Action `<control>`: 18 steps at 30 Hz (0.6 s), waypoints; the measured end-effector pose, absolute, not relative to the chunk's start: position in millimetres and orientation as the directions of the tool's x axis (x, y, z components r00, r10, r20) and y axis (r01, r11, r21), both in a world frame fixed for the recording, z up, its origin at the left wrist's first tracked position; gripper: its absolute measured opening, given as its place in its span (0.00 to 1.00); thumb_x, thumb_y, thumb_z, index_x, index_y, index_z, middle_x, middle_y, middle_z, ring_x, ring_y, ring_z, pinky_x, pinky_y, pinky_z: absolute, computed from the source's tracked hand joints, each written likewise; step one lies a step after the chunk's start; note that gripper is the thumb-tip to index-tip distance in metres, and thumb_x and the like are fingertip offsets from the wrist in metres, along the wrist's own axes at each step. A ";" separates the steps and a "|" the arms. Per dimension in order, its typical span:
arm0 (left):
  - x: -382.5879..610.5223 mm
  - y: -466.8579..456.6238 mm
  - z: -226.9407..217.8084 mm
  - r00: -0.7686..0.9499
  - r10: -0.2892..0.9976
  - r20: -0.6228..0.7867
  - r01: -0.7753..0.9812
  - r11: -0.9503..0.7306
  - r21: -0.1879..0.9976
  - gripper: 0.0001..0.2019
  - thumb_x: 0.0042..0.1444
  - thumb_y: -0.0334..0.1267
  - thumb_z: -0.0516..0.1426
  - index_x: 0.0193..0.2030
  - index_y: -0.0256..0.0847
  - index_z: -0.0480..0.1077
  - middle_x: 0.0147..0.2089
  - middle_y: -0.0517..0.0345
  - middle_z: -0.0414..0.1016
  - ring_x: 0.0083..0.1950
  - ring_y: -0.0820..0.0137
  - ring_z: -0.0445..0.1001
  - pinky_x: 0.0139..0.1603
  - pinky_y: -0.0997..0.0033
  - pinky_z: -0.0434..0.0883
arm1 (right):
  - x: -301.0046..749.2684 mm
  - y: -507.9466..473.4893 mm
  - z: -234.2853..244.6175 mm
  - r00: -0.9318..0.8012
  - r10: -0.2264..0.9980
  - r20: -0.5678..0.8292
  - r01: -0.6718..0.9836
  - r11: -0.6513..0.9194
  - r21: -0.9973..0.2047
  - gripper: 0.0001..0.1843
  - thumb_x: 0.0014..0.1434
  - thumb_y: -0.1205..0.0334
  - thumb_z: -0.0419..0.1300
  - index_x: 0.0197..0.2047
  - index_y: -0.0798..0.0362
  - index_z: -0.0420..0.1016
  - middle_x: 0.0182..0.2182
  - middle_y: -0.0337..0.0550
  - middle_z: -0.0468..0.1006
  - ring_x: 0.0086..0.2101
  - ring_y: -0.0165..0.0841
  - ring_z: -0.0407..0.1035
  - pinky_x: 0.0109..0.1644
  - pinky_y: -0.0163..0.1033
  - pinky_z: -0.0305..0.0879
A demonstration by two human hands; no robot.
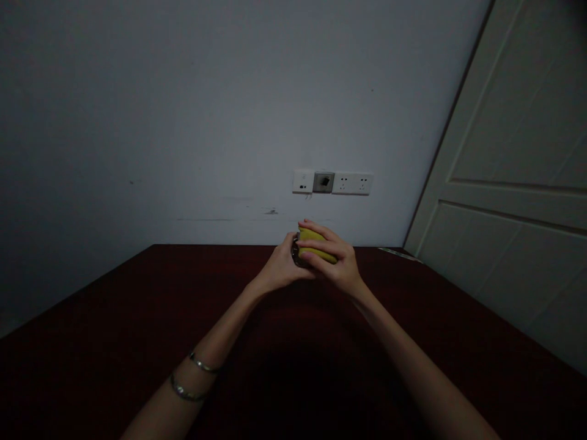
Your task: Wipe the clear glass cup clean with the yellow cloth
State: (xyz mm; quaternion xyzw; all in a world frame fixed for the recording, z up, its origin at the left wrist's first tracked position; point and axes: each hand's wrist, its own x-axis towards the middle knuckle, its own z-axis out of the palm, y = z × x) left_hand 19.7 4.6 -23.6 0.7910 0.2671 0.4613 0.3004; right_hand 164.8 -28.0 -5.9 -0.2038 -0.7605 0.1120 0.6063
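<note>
Both hands meet above the far part of a dark red table (151, 305). Fingers of my right hand (345, 264) are wrapped over a soft-looking yellow cloth or sponge (312, 235); its exact kind is not clear. My left hand (279, 266) is closed around a dark, shiny, rounded object (295, 253), possibly glass, that shows only at its edge. The yellow piece is pressed against this object, which my fingers and the yellow piece mostly hide.
Behind the table stands a pale wall with a row of sockets and switches (351, 183). A light panelled door (513, 183) rises on the right. Near the table's far right corner lies a thin pale strip (398, 253). The light is dim.
</note>
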 end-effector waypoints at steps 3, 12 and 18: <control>19.7 4.6 -23.0 0.428 0.698 0.574 0.133 -0.677 0.724 0.40 0.34 0.44 0.69 0.54 0.37 0.58 0.52 0.46 0.69 0.52 0.58 0.70 0.52 0.54 0.67 | 162.9 -22.1 -8.1 -0.076 0.491 0.868 0.138 0.867 -0.479 0.10 0.53 0.62 0.62 0.39 0.42 0.80 0.51 0.38 0.75 0.52 0.36 0.68 0.59 0.50 0.60; 20.8 1.6 -20.5 0.431 0.732 0.528 0.216 -0.651 0.727 0.38 0.34 0.47 0.69 0.52 0.35 0.61 0.49 0.45 0.71 0.50 0.58 0.71 0.51 0.55 0.68 | 165.7 -8.9 -11.8 0.054 0.659 0.750 0.034 0.749 -0.661 0.10 0.53 0.57 0.63 0.40 0.45 0.80 0.50 0.43 0.76 0.52 0.38 0.68 0.60 0.51 0.59; 16.3 10.0 -24.1 0.459 0.697 0.551 0.236 -0.693 0.681 0.38 0.41 0.44 0.66 0.58 0.38 0.57 0.55 0.44 0.68 0.53 0.57 0.70 0.51 0.56 0.68 | 174.6 -23.8 -1.6 -0.374 0.465 0.803 0.231 0.885 -0.405 0.14 0.51 0.63 0.65 0.42 0.40 0.78 0.54 0.39 0.72 0.57 0.39 0.63 0.62 0.54 0.56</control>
